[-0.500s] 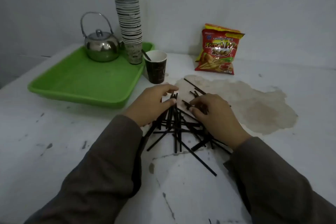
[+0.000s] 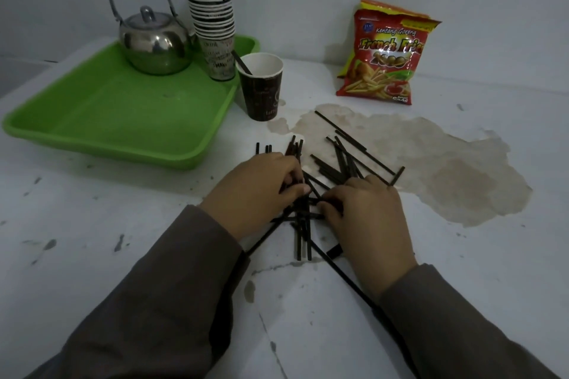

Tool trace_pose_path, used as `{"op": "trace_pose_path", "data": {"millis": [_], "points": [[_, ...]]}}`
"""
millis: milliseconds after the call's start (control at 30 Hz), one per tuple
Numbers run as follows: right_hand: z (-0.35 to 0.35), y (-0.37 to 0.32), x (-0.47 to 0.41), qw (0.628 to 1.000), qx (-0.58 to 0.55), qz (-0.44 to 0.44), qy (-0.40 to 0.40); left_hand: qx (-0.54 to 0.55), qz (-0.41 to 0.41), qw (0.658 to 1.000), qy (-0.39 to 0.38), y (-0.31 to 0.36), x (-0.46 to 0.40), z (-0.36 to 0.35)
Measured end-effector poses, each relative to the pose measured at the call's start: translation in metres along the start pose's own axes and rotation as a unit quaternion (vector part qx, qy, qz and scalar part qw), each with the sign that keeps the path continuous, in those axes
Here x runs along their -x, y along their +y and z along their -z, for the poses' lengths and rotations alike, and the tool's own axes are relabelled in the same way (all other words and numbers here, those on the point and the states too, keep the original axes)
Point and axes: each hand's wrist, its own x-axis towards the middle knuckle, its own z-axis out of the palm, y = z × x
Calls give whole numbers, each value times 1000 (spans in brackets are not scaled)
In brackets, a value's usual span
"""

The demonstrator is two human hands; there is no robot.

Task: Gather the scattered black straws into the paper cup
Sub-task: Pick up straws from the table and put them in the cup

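Note:
Several black straws (image 2: 338,163) lie scattered and crossed on the white table, in front of a dark paper cup (image 2: 261,92) that stands upright with one straw leaning inside it. My left hand (image 2: 258,191) rests on the left side of the pile, fingers curled around a bunch of straws whose ends stick out beyond the knuckles. My right hand (image 2: 366,218) presses on the right side of the pile, fingertips pinching straws near the middle. Both hands hide part of the pile.
A green tray (image 2: 117,120) at the left holds a steel kettle (image 2: 154,43) and a tall stack of paper cups (image 2: 212,9). A red snack bag (image 2: 385,55) leans on the wall. A brown stain (image 2: 446,169) spreads on the table at the right.
Both hands have drawn closer together over the pile, and my left fingers have curled tighter around a bunch of straws. The view has moved closer to the table.

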Motion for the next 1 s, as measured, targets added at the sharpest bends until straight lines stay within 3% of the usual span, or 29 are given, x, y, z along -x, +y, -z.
{"op": "trace_pose_path", "data": {"millis": [167,300,400,500,567,633,833,1000], "points": [[-3,5,-2,999,-32,-27,29,-10,-8,1000,-19,8,4,-7],[5,11,-3,972,-207,-91,59,-9,8,1000,17,14,4,-13],[15,15,-5,911,-370,-168,69,-4,20,999,41,19,5,-20],[25,18,-6,802,-549,-230,54,10,30,998,60,24,7,-25],[29,20,-6,737,-628,-246,40,15,36,997,69,26,8,-26],[30,24,-7,703,-667,-246,39,24,39,996,80,26,8,-27],[31,32,-12,654,-718,-225,72,33,55,995,82,28,6,-30],[28,36,-12,671,-707,-219,52,22,81,993,87,27,5,-30]]}}
